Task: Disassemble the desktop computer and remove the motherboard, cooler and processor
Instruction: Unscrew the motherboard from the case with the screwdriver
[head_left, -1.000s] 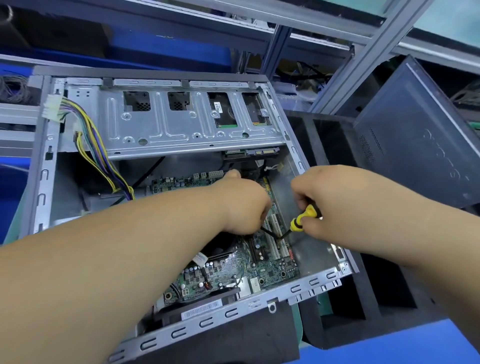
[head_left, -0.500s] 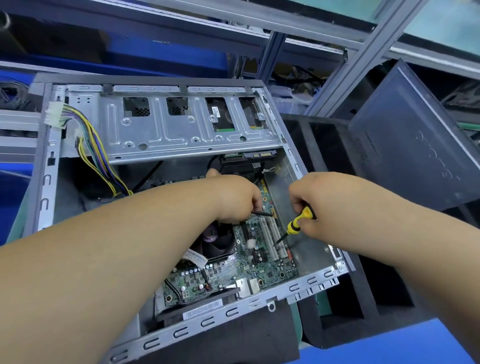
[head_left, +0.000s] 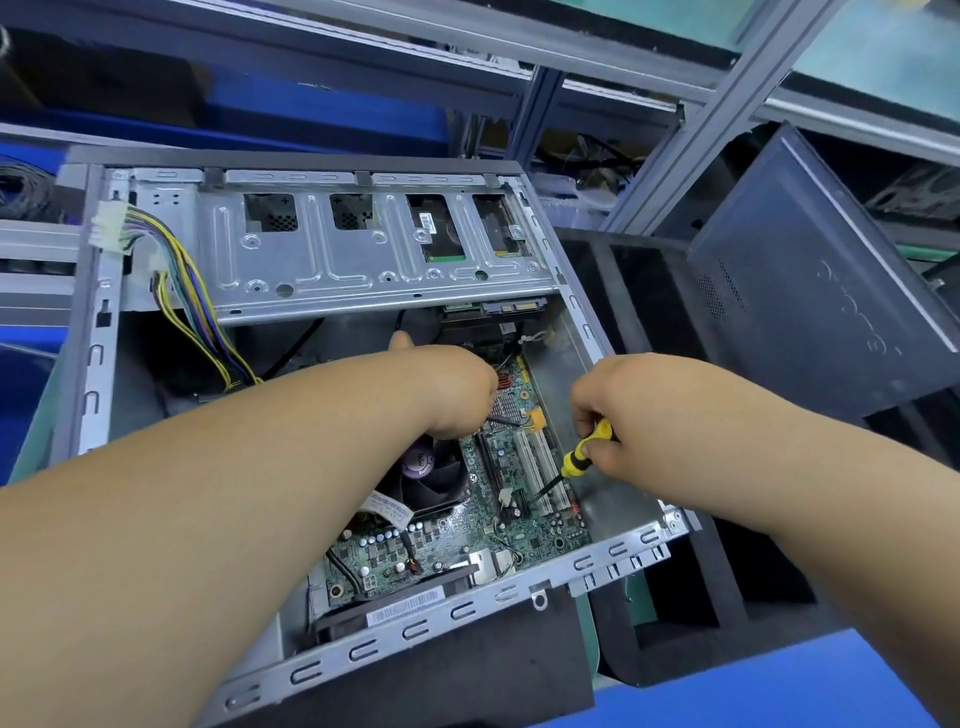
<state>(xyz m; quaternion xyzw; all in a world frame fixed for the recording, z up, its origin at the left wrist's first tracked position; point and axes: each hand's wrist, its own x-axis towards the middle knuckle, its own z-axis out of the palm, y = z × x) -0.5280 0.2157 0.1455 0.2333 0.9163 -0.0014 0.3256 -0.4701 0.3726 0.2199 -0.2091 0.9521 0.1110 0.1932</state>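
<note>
Steel case (head_left: 457, 613) holds green motherboard (head_left: 524, 525); right hand (head_left: 623, 410) grips yellow-handled screwdriver (head_left: 582, 452).

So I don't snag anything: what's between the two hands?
In the head view, between left hand and right hand: motherboard with an orange connector and white slots.

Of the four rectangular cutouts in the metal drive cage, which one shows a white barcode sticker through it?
The third cutout from the left: a white barcode label on a green-edged drive shows inside it. The two left ones show only dark perforated metal, and the rightmost has no label.
</note>
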